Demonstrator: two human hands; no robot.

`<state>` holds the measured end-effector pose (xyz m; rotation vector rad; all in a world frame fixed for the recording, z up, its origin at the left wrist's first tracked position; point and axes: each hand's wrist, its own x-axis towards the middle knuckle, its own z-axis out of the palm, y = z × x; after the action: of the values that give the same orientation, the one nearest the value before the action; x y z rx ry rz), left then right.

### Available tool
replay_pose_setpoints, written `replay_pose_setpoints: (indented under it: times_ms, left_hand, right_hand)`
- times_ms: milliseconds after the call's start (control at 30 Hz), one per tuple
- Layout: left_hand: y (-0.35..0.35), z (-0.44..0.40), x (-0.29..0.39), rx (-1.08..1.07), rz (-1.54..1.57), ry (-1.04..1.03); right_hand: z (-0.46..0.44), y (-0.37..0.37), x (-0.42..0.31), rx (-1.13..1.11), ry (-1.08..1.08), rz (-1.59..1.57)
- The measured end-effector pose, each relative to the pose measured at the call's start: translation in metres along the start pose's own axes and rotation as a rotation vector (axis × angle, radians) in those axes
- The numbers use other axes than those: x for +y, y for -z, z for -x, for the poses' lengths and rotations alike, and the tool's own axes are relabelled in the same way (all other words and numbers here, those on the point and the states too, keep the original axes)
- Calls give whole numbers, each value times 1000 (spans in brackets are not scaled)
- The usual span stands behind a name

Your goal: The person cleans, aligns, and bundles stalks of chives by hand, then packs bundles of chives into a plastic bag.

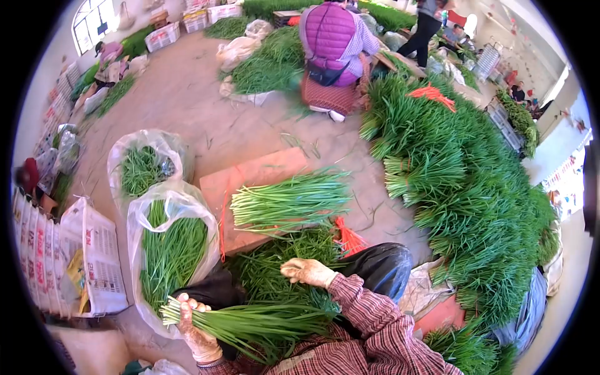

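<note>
My left hand (pixel 195 331), in a pale, stained glove, is wrapped round the white stem ends of a bunch of garlic chives (pixel 256 322). The green leaves stretch right across my lap. My right hand (pixel 307 272), also gloved, hovers above a heap of loose green leaves (pixel 275 265) between my knees. Its fingers are curled together; whether anything is in them I cannot make out. Beyond the heap, a thick pile of chives (pixel 290 201) lies on a reddish-brown board (pixel 262 167), pale ends to the left.
Left of the board stand two clear plastic bags (pixel 209 250) with chives inside. White plastic crates (pixel 94 262) are at far left. Orange ties (pixel 350 239) lie by my right knee. Tied chive bundles (pixel 462 187) are banked along the right. A person in a purple vest (pixel 334 37) sits ahead.
</note>
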<state>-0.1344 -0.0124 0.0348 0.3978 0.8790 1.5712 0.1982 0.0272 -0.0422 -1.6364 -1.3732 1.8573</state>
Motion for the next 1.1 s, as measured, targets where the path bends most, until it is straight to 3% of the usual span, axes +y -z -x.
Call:
replay_pose_setpoints:
  times_ms: [100, 200, 267, 333, 400, 467, 533, 600, 700, 833, 967, 1100]
  left_hand:
    - [-45, 1, -16, -9, -104, -72]
    - [-78, 9, -33, 12, -152, -50]
    - [-89, 9, -52, -71, -72, -161]
    - [-81, 10, -48, -26, -120, -51]
    - [-66, 7, -39, -36, -88, 58]
    - [-42, -3, -33, -71, 7, 182]
    - [-19, -7, -32, -88, 41, 245]
    - [-4, -6, -33, -76, 48, 278]
    - [1, -2, -33, -33, -41, 296]
    - [1, -6, -39, 45, -38, 318]
    - [-10, -14, -45, 49, -126, 326]
    - [-15, -8, -49, -12, -179, 310]
  right_hand:
    - [35, -17, -67, 2, 358, 105]
    - [57, -51, -98, 136, 811, 624]
    - [58, -70, -94, 160, 844, 653]
    - [52, -63, -76, -10, 789, 329]
    - [44, -38, -51, -315, 429, -145]
    - [20, -10, -18, -213, 154, -3]
    - [-22, 7, 23, 27, 33, 675]
    - [-67, 25, 80, 95, -34, 740]
    - [-112, 26, 129, 355, -236, 570]
    - [-131, -4, 148, 129, -463, 543]
    - [-117, -35, 138, -37, -353, 695]
    - [-102, -32, 108, -158, -259, 645]
